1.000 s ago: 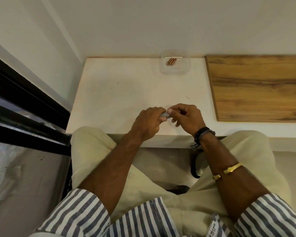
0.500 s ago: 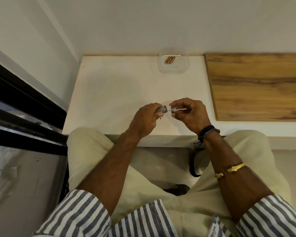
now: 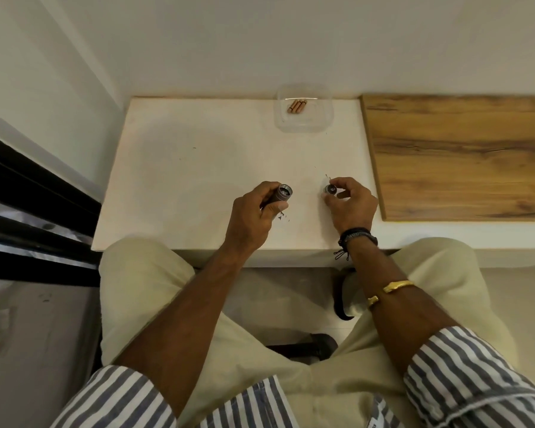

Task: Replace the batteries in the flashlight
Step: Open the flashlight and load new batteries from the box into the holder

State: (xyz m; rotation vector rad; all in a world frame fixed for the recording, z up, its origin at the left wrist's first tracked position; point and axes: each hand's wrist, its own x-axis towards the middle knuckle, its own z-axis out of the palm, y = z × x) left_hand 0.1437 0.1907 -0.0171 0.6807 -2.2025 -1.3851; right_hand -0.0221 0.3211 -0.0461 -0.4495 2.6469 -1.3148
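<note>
Both hands hover over the white table top (image 3: 198, 168), lower centre of the frame, set apart from each other.

Left hand (image 3: 250, 214): fingers curled round a dark cylindrical metal flashlight body (image 3: 280, 193), its open silver-rimmed end tilted up toward the viewer.

Right hand (image 3: 352, 202): thumb and fingertips pinch a small round grey metal cap (image 3: 330, 189), just right of centre. Cap and flashlight body do not touch. Whether cells sit inside the barrel cannot be told from this angle.

Supply: a few copper-coloured cylindrical batteries (image 3: 297, 105) lie side by side in a clear square plastic tub (image 3: 325, 118) at upper centre, against the wall, well apart from both hands. A brown wood-grain board (image 3: 460, 156) fills the right side. Some dark specks (image 3: 281, 216) lie on the table just below the left thumb.

Judgement: flashlight opened; swap not yet done.

Risks noted:
- The cap is small and round. Set down on its edge, it may roll off the near table edge onto the lap or floor.
- Tipping the barrel mouth-down with no hand beneath would let any cells drop and roll.
- The specks could be grit. Carried into the threads, they may bind the cap.
- New batteries loaded with polarity reversed would leave the light dead.
</note>
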